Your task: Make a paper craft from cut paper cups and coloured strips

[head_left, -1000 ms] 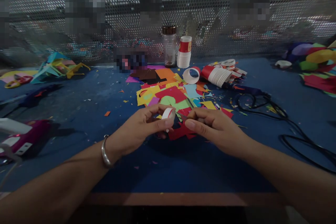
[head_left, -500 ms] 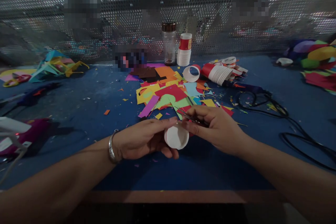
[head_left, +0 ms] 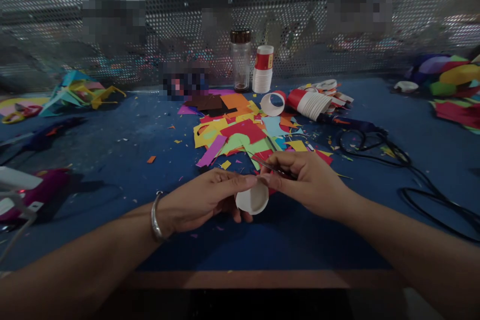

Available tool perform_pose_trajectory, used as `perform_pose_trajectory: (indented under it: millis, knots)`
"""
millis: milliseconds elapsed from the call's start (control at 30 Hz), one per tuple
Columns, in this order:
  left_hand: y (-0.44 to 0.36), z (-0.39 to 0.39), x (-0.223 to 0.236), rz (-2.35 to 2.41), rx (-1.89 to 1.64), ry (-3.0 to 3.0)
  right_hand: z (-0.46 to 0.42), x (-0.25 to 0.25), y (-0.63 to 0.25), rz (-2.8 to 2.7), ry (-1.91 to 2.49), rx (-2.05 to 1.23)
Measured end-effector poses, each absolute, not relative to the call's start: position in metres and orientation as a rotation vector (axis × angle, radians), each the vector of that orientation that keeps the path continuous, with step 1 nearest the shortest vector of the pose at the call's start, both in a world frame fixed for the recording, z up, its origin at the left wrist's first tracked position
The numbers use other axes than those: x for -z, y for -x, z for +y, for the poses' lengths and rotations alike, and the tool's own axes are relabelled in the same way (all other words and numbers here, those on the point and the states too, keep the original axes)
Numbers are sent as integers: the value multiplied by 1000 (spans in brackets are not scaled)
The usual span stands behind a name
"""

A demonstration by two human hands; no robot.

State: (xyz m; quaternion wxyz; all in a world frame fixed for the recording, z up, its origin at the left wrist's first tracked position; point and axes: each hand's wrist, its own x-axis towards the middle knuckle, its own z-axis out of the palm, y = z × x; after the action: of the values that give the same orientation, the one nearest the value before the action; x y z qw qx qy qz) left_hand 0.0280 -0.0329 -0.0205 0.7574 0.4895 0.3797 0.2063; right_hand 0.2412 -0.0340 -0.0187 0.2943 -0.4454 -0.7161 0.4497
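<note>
A white paper cup piece (head_left: 252,201), round and shallow, is held between my two hands above the blue table. My left hand (head_left: 210,192) grips it from the left, thumb on its upper rim and fingers curled beneath. My right hand (head_left: 305,180) pinches the same rim with thumb and fingertips. Scissors (head_left: 272,166) lie within the right hand, their thin blades pointing up and left; the handles are mostly hidden by the fingers. Just beyond the hands spreads a pile of coloured paper scraps (head_left: 240,135).
Stacked paper cups (head_left: 263,70) stand beside a glass bottle (head_left: 241,62) at the mesh panel. Another cup stack (head_left: 309,103) lies on its side near a glue gun (head_left: 348,123) with a looping black cord (head_left: 423,175). A second glue gun (head_left: 52,132) rests on the left.
My left thumb has slid right along the cup piece's rim, close to the right thumb. The cup piece has tilted slightly. The scissors stay in my right hand.
</note>
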Motion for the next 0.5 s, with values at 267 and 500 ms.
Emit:
perform_pose_trajectory:
  millis: [267, 500]
  knots:
    - [-26, -34, 18, 870, -404, -1357, -33, 17, -241, -1875, 1175, -1296]
    - [-31, -38, 21, 975, -541, -1454, -34, 15, -240, -1762, 1159, -1381]
